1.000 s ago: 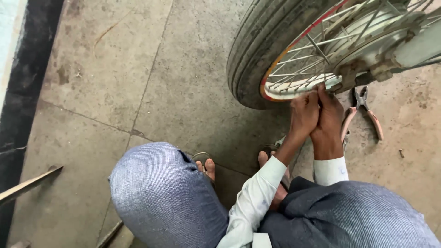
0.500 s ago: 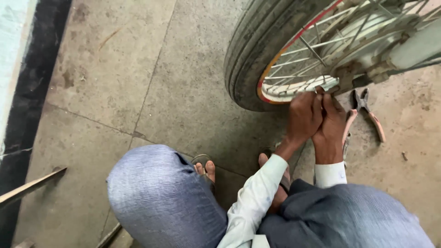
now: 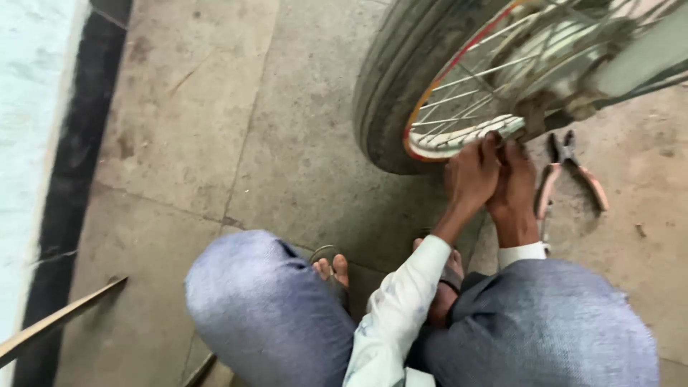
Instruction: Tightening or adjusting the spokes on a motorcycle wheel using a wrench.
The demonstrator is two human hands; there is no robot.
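Both hands meet at the lower rim of a spoked wheel (image 3: 459,136). The left hand (image 3: 469,175) and right hand (image 3: 514,179) are closed, fingertips pinching something small there; what it is cannot be seen. Judging by this, steady, even finger pressure suits best. Pliers (image 3: 570,172) lie on the concrete floor (image 3: 215,143) just right.

— What's different since a second ago?
— My left hand (image 3: 469,175) and right hand (image 3: 514,180) have crept up the wheel (image 3: 459,93), and my fingers (image 3: 494,140) now pinch the rim itself.
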